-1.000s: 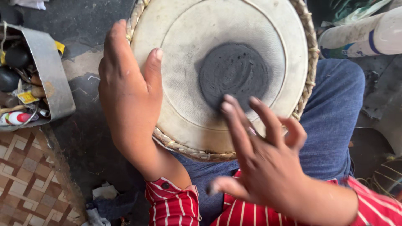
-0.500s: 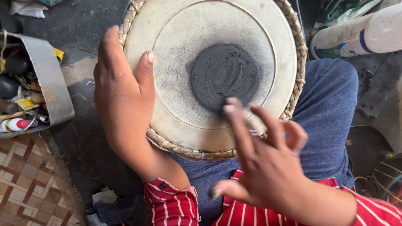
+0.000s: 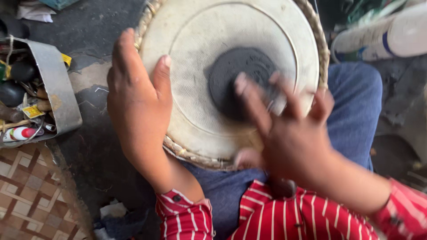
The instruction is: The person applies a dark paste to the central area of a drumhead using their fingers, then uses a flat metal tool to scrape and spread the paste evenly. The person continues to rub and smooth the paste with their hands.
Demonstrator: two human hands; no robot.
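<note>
A round drum point(image 3: 195, 80) with a pale skin head and a braided rim rests on my lap, against my blue trousers. A black circular patch point(image 3: 235, 73) sits near the middle of the skin. My left hand point(image 3: 135, 102) grips the drum's left rim, thumb lying on the skin. My right hand point(image 3: 284, 129) is blurred, fingers spread, with the fingertips over the lower right of the black patch. It holds nothing. Red striped sleeves cover both forearms.
A grey metal box point(image 3: 58, 89) full of small tools and bottles stands at the left on the dark floor. A patterned woven mat point(image 3: 31, 195) lies at the lower left. A white cylinder point(image 3: 387, 35) lies at the upper right.
My right hand has moved up from the drum's near rim onto the black patch and is now blurred. The left hand keeps its hold on the rim. The view is closer.
</note>
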